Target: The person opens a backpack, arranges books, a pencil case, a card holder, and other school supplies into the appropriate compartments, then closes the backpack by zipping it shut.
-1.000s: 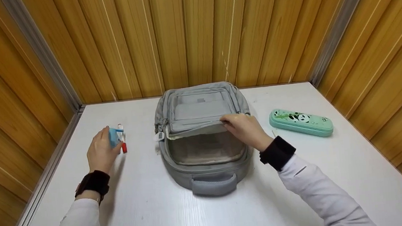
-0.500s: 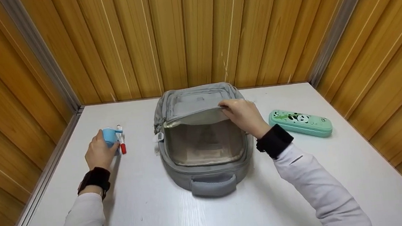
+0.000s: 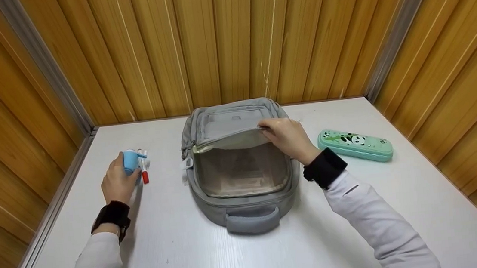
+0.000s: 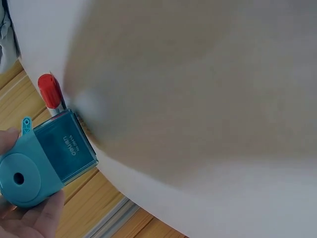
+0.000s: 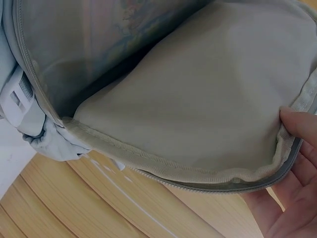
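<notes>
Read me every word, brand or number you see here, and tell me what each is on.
"deli": on the blue pencil sharpener.
"No": starts a small line beside it; the rest is too blurred to read surely.
Patch on the backpack: too small to read.
Pencil case, marker: nothing readable.

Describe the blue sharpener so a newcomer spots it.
Find the gray backpack on the white table. Left of it, the left grip holds the sharpener: blue and boxy, with a round holed face, unlike the slim red-ended pen beside it.
</notes>
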{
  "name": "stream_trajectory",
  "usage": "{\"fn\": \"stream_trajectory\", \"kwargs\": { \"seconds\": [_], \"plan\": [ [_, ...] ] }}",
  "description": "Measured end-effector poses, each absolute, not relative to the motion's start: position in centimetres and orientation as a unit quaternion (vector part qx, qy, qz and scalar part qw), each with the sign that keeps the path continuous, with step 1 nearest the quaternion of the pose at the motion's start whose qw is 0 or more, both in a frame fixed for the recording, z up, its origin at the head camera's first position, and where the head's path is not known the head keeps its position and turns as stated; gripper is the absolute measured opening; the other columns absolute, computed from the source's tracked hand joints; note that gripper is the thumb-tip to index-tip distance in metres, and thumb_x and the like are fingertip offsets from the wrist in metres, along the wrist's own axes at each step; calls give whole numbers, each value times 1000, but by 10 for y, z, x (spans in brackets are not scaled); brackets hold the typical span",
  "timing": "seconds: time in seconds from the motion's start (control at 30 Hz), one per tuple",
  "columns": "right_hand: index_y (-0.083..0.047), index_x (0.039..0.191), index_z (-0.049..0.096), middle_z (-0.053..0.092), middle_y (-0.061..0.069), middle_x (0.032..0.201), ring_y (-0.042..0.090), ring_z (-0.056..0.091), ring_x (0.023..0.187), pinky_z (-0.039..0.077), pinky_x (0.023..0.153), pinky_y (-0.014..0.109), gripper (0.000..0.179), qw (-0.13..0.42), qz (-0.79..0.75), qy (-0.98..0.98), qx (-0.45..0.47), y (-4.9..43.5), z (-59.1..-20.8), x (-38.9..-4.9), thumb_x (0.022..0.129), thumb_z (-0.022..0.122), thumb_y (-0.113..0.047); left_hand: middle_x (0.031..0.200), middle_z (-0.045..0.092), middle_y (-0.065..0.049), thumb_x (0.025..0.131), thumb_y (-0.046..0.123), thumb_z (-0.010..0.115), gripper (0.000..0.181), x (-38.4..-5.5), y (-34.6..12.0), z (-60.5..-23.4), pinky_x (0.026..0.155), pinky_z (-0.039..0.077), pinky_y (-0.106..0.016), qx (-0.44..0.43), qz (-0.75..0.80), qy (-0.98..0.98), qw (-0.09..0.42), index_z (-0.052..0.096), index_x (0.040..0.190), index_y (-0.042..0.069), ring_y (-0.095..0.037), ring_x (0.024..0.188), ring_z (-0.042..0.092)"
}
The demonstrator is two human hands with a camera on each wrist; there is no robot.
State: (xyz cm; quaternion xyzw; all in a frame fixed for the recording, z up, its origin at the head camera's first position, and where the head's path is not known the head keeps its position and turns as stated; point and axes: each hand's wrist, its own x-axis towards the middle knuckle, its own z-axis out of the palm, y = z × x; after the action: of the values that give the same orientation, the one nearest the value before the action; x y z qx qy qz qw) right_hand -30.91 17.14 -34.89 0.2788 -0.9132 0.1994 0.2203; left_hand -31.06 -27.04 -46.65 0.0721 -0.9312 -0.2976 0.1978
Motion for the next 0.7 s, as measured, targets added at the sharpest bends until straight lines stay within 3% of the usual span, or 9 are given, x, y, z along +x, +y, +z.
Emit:
{"fn": "stream_trajectory", "kwargs": {
  "seconds": [0.23,0.7],
  "plan": [
    [-4,112,75,78,14,112,32,75,103,61,84,50,18,219,200,-915,273,172,-351,-312,98,67,-11,150,50,-32,91,8,75,73,-298,-257,-460,105,49,-65,-2,-260,-939,225,39,154,-4,-54,130,56],
    [-7,112,76,79,14,110,31,76,99,61,81,50,17,227,193,-916,269,171,-351,-312,99,67,-14,142,62,-25,78,11,89,78,-249,-199,-444,87,61,-55,-162,-167,-923,307,53,146,1,-45,115,69]
  ]
}}
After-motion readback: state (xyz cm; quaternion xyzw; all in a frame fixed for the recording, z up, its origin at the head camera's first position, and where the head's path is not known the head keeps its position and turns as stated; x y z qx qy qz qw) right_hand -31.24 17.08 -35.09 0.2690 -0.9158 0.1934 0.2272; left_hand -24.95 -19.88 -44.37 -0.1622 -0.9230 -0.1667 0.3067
